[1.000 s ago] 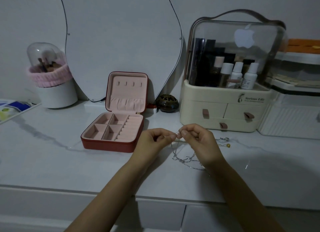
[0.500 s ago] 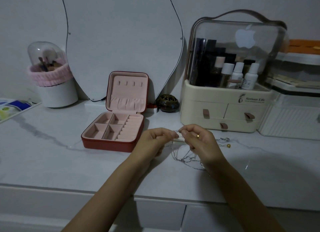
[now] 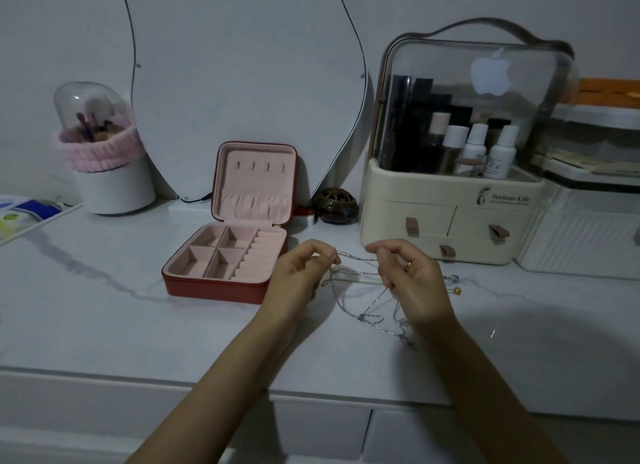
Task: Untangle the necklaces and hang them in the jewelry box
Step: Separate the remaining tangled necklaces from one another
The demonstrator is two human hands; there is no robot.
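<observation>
A white tabletop (image 3: 104, 325) with grey marble lines, and the things that sit on it.

An open red jewelry box (image 3: 221, 283) sits in the middle, with tangled silver necklaces (image 3: 370, 316) just beside it on the right. Behind are a white brush pot (image 3: 114, 186), a curvy mirror (image 3: 242, 82), a small brown round jar (image 3: 335, 205), a cream makeup case (image 3: 440, 228) and a white bin (image 3: 581, 235).

Home vanity setup, dim light. White marble-look bench (image 3: 86, 311) with drawers below, curved mirror (image 3: 235, 82) at 12 o'clock, cosmetics organizer (image 3: 450, 214) with bottles at 1-2 o'clock, domed brush holder (image 3: 104, 151) at 10 o'clock. Open jewelry box (image 3: 228, 255) sits centre.
</observation>
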